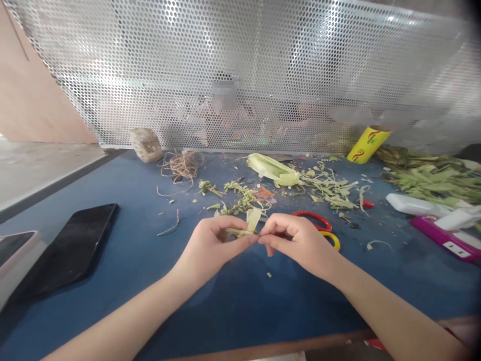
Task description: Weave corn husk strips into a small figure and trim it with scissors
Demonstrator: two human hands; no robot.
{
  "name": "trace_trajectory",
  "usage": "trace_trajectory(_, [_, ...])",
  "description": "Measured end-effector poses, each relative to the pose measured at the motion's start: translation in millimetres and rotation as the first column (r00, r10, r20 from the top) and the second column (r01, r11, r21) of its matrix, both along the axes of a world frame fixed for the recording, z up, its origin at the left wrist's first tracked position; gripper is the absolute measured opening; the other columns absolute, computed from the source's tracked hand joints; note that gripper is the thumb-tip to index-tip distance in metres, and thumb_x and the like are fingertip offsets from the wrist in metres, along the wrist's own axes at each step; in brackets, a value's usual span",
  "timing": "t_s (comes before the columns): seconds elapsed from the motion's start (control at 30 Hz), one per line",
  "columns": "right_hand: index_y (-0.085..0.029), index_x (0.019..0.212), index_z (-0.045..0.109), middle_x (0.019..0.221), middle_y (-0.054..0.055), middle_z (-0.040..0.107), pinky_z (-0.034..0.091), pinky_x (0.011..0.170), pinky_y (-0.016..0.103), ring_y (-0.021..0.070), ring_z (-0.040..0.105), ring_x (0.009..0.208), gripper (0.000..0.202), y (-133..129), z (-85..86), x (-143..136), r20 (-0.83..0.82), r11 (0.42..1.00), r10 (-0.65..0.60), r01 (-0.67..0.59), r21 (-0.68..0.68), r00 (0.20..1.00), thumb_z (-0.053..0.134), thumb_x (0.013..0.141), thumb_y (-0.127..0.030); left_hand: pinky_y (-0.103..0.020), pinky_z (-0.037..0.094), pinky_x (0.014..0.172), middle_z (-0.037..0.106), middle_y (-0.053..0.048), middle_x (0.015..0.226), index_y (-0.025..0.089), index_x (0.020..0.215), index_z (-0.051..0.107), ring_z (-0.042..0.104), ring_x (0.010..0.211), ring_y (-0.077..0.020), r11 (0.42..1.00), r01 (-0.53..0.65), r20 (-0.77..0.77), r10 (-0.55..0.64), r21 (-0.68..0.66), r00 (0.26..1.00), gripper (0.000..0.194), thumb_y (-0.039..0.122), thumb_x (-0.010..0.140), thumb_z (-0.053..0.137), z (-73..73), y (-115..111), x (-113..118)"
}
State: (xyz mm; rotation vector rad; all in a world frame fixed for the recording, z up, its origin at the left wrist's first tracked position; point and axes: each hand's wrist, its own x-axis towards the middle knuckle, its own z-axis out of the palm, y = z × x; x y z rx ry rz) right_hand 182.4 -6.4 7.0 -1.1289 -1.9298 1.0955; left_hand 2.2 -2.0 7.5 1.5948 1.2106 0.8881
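My left hand (220, 238) pinches a pale green strip of leaf or husk (253, 219), which sticks up from between thumb and fingers. Close against it, the fingertips of my right hand (289, 238) are pressed together at the strip's end; whatever they grip is too small to make out. Just beyond my right hand lie scissors with red and yellow handles (315, 216), their blades mostly hidden. Behind my hands are small green flower sprigs (244, 196), and farther back a pale green corn husk bundle (273, 170).
A tangle of brown twine (182, 165) and a rough pale block (146, 144) stand back left. A black phone (71, 245) lies left. Shredded green strips (332, 188), a yellow roll (368, 144), a leaf pile (439, 180) and a purple power strip (447, 238) occupy the right. Perforated metal (263, 60) bounds the back.
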Motion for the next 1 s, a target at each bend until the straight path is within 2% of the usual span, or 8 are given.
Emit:
trace_trajectory(0.23, [-0.018,0.064,0.05,0.057,-0.001,0.06,0.041,0.053,0.021,0.0097,0.053,0.053,0.018,4.1,15.4,13.3,0.035,1.0,-0.018,0.018,-0.004,0.999,0.05,0.081,-0.026,-0.02,0.042,0.053,0.065,0.0,0.063,0.017,0.069,0.066,0.056,0.058,-0.0124,0.995,0.01,-0.011,-0.009,0.098,1.0,0.016,0.033,0.068,0.065,8.1,3.8,-9.0])
trace_trajectory(0.33, [-0.02,0.085,0.056,0.075,0.002,0.066,0.044,0.058,0.023,0.0114,0.056,0.064,0.011,4.8,14.7,14.3,0.118,0.999,0.035,-0.036,0.009,0.992,0.052,0.08,-0.029,-0.023,0.046,0.062,0.069,-0.002,0.078,0.018,0.081,0.068,0.061,0.07,-0.0168,0.994,0.027,-0.013,-0.026,0.109,1.0,0.021,0.034,0.068,0.066,8.5,4.0,-10.8])
trace_trajectory(0.37, [-0.022,0.096,0.055,0.083,0.002,0.066,0.045,0.062,0.024,0.0122,0.056,0.069,0.019,5.1,12.9,14.1,0.147,0.998,0.048,-0.054,0.034,0.988,0.053,0.08,-0.031,-0.025,0.047,0.068,0.069,-0.003,0.084,0.018,0.086,0.067,0.062,0.076,-0.0185,0.993,0.05,-0.015,-0.049,0.104,0.999,0.023,0.034,0.069,0.064,8.5,3.6,-10.4])
trace_trajectory(0.47, [-0.029,0.115,0.048,0.102,0.002,0.061,0.044,0.076,0.03,0.0155,0.055,0.086,0.042,6.4,6.2,13.3,0.2,0.976,-0.007,-0.037,0.215,0.98,0.057,0.076,-0.039,-0.028,0.044,0.082,0.067,-0.004,0.098,0.02,0.102,0.062,0.06,0.093,-0.0208,0.984,0.159,-0.031,-0.157,0.075,0.987,0.028,0.033,0.078,0.054,9.2,1.4,-7.3])
trace_trajectory(0.6, [-0.031,0.114,0.052,0.118,0.004,0.052,0.028,0.096,0.044,0.0248,0.043,0.111,0.049,7.2,2.1,11.9,0.223,0.872,-0.219,0.087,0.482,0.95,0.063,0.069,-0.045,-0.031,0.046,0.077,0.069,-0.004,0.085,0.019,0.12,0.04,0.063,0.084,-0.019,0.982,0.182,-0.012,-0.182,0.04,0.983,0.041,0.029,0.081,0.049,8.4,-1.0,-4.0])
trace_trajectory(0.73, [-0.024,0.101,0.061,0.096,0.004,0.062,0.041,0.08,0.033,0.0192,0.054,0.089,0.035,6.4,-0.7,4.5,0.149,0.94,-0.06,0.006,0.34,0.987,0.063,0.07,-0.04,-0.029,0.044,0.081,0.069,-0.005,0.089,0.02,0.121,0.029,0.063,0.088,-0.0169,0.967,0.246,-0.053,-0.243,0.07,0.969,0.044,0.023,0.081,0.048,6.2,-3.2,-2.3])
trace_trajectory(0.83, [-0.021,0.093,0.066,0.076,0.002,0.063,0.043,0.065,0.026,0.0142,0.052,0.069,0.024,7.1,-4.3,-2.2,0.083,0.969,0.04,-0.059,0.241,0.996,0.062,0.073,-0.034,-0.024,0.045,0.074,0.069,-0.001,0.082,0.022,0.123,0.026,0.064,0.079,-0.0145,0.959,0.251,-0.2,-0.222,0.131,0.954,0.046,0.021,0.081,0.046,5.9,-5.3,-1.6])
trace_trajectory(1.0, [-0.02,0.083,0.068,0.073,0.002,0.064,0.043,0.067,0.028,0.0155,0.054,0.072,0.016,9.5,-4.1,-3.1,-0.01,0.969,0.058,-0.053,0.24,0.998,0.064,0.072,-0.031,-0.022,0.043,0.057,0.063,0.005,0.057,0.019,0.124,0.028,0.062,0.055,-0.0147,0.94,0.245,-0.431,-0.124,0.238,0.894,0.045,0.029,0.083,0.041,4.2,-5.9,-3.2])
